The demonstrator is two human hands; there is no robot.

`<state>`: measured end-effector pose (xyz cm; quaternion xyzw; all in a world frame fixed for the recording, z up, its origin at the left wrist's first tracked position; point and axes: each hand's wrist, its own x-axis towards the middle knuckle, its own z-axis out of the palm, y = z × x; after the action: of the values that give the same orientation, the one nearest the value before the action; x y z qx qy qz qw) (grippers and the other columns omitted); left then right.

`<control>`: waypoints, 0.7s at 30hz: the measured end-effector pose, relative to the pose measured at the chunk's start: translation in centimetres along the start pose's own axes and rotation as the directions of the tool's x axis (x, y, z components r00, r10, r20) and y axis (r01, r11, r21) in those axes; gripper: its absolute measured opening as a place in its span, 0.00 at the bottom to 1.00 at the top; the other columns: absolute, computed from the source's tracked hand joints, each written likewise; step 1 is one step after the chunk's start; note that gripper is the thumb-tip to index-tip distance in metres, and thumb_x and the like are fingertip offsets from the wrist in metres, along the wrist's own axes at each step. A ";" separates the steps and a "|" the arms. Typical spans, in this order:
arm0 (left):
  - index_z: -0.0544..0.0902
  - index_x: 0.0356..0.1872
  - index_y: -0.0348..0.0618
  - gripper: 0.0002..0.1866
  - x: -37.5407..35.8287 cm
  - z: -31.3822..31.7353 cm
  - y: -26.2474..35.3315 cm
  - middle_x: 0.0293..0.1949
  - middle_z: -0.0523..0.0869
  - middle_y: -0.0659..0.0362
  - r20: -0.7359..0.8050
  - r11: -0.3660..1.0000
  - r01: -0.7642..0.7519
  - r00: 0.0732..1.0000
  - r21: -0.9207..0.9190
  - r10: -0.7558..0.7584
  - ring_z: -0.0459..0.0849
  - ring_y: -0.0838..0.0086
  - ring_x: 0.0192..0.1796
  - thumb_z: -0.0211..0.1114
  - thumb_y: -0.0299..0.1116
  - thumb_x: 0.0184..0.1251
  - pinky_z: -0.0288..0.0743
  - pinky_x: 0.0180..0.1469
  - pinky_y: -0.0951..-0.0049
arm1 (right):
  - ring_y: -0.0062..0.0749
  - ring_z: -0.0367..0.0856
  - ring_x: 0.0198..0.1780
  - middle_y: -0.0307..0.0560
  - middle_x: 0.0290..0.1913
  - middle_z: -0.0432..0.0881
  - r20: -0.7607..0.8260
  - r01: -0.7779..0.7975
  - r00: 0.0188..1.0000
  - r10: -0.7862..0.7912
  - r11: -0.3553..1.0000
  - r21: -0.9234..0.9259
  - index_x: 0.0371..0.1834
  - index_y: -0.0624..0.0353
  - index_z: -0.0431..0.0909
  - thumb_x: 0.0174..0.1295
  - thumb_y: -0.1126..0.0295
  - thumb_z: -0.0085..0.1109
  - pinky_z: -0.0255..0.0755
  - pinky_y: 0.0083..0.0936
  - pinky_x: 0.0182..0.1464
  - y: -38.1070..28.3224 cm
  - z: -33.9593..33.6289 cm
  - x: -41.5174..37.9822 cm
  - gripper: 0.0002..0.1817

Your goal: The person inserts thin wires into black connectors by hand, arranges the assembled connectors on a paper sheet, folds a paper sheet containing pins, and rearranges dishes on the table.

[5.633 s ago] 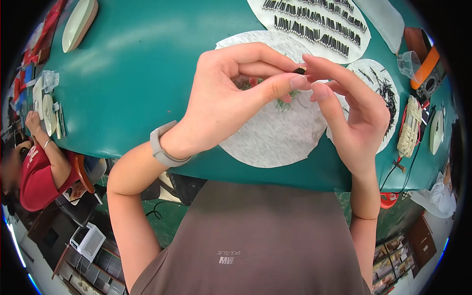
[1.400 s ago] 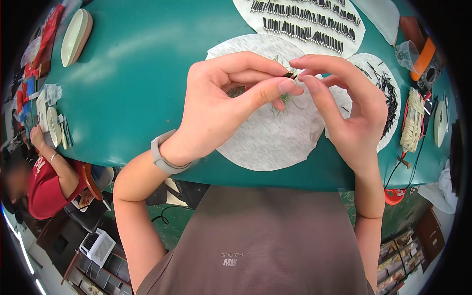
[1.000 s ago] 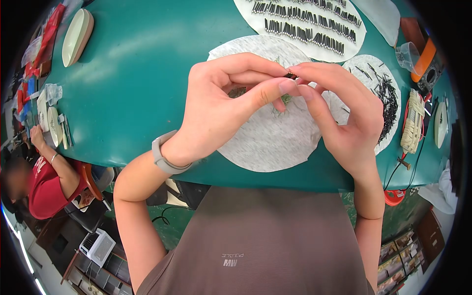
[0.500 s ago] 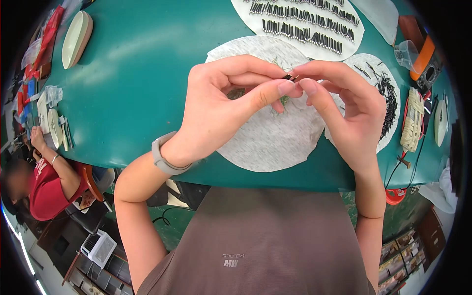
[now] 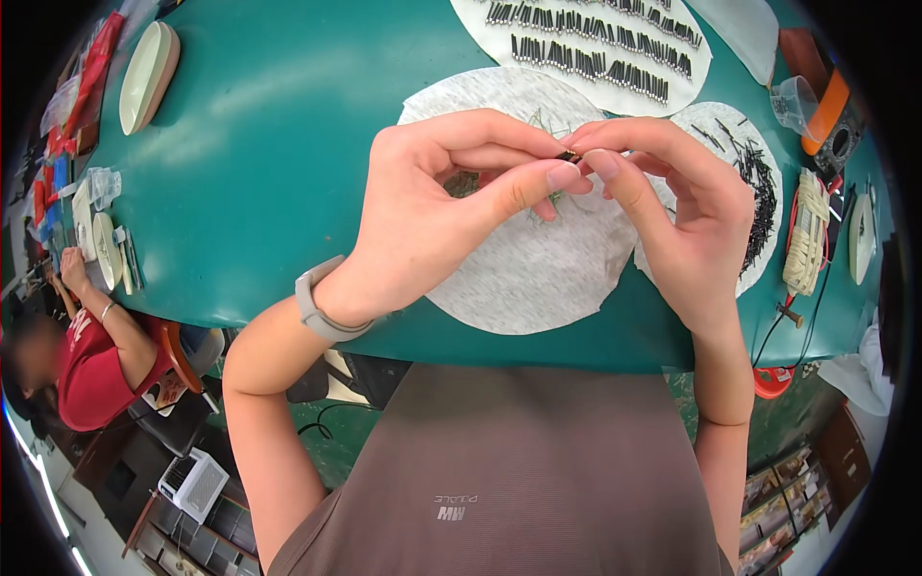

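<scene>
My left hand (image 5: 442, 202) pinches a small dark piece (image 5: 570, 156) between thumb and fingers, above a round pale mat (image 5: 528, 274). From the other side, my right hand (image 5: 672, 202) closes its thumb and forefinger on the same piece, so the fingertips of both hands nearly touch. Thin green strands (image 5: 552, 123) lie on the mat, partly hidden behind my hands. Beyond it, a white round sheet (image 5: 605, 91) bears rows of black pieces with silvery ends. A smaller white sheet (image 5: 715, 120) at the right holds a pile of loose black pieces (image 5: 764, 206).
An oval dish (image 5: 149, 77) stands at the upper left of the green table (image 5: 250, 173). At the right are a cord-wrapped tool (image 5: 805, 235), a clear cup (image 5: 793, 104) and an orange object (image 5: 828, 113). A person in red (image 5: 101, 370) sits at the far left.
My right fingertips have moved slightly left, onto the small dark piece and closer to my left fingertips. My left hand has barely moved.
</scene>
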<state>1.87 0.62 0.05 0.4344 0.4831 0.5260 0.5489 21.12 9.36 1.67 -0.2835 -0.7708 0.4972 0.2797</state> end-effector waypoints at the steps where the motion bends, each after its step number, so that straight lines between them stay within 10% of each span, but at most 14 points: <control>1: 0.84 0.47 0.29 0.07 0.0 0.0 0.0 0.41 0.92 0.45 0.001 1.000 -0.005 1.000 0.000 0.005 0.91 0.69 0.38 0.67 0.20 0.70 0.86 0.43 0.72 | 0.28 0.87 0.47 0.49 0.45 0.89 0.004 -0.006 1.000 0.006 1.000 0.005 0.46 0.67 0.85 0.68 0.78 0.62 0.77 0.20 0.41 -0.1 0.0 0.0 0.07; 21: 0.86 0.44 0.29 0.09 0.0 0.5 -0.1 0.37 0.92 0.52 -0.051 0.994 -0.001 0.999 -0.105 -0.005 0.88 0.75 0.35 0.69 0.26 0.71 0.83 0.42 0.77 | 0.26 0.86 0.46 0.48 0.46 0.88 0.060 -0.124 0.991 0.117 0.982 0.140 0.47 0.66 0.85 0.67 0.77 0.64 0.78 0.21 0.46 0.0 -0.3 0.2 0.08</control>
<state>2.40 0.66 0.05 0.3909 0.4690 0.5609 0.5590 21.23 9.67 1.75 -0.2958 -0.7216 0.5745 0.2487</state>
